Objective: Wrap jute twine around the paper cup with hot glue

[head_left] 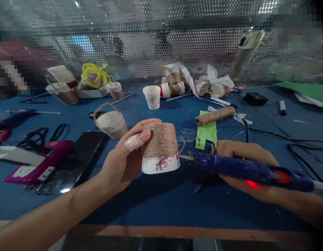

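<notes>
My left hand grips a paper cup that is wound with brown twine over most of its side. A white band with a pink blossom print shows below the twine, and a loose twine end curls off the right side. A strip of tape covers part of my left thumb. In my right hand is a blue hot glue gun with a red light glowing on it. Its metal nozzle meets the cup's right side, at or very near the lower edge of the twine.
A twine-wrapped basket and a black phone lie to the left. A white paper cup stands ahead. A twine roll rests on green paper. Cables run along the right, and a perforated metal screen stands behind.
</notes>
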The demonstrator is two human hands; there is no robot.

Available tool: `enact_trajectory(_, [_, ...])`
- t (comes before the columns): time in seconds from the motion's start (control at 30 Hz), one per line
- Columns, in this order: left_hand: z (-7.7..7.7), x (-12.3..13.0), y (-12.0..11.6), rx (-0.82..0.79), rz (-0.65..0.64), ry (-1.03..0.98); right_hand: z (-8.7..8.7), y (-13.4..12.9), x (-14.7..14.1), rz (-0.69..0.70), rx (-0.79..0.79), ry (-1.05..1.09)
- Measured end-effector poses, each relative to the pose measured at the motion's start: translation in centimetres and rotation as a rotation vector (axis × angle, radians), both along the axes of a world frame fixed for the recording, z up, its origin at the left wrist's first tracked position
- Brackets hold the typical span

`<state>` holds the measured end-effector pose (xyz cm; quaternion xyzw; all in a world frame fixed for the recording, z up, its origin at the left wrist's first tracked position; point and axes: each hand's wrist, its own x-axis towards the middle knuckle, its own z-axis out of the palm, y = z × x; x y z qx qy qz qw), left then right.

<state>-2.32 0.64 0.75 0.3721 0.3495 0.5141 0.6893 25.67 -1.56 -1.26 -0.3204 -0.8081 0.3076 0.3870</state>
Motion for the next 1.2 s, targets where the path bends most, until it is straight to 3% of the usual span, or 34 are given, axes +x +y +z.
enact_trajectory(0.5, [-0.5,0.0,0.1,0.168,-0.058,0.041,-0.5,-0.5,0.1,-0.054,0.056,-0.089])
enact_trajectory(0.9, [-1.0,-0.3,0.3,0.147,-0.054,0.126,0.1,-0.6,0.0,-0.058,0.066,-0.131])
enact_trajectory(1.2, [-0.2,0.0,-0.1,0.117,-0.01,0.112,0.6,-0.5,-0.2,-0.078,0.103,-0.134])
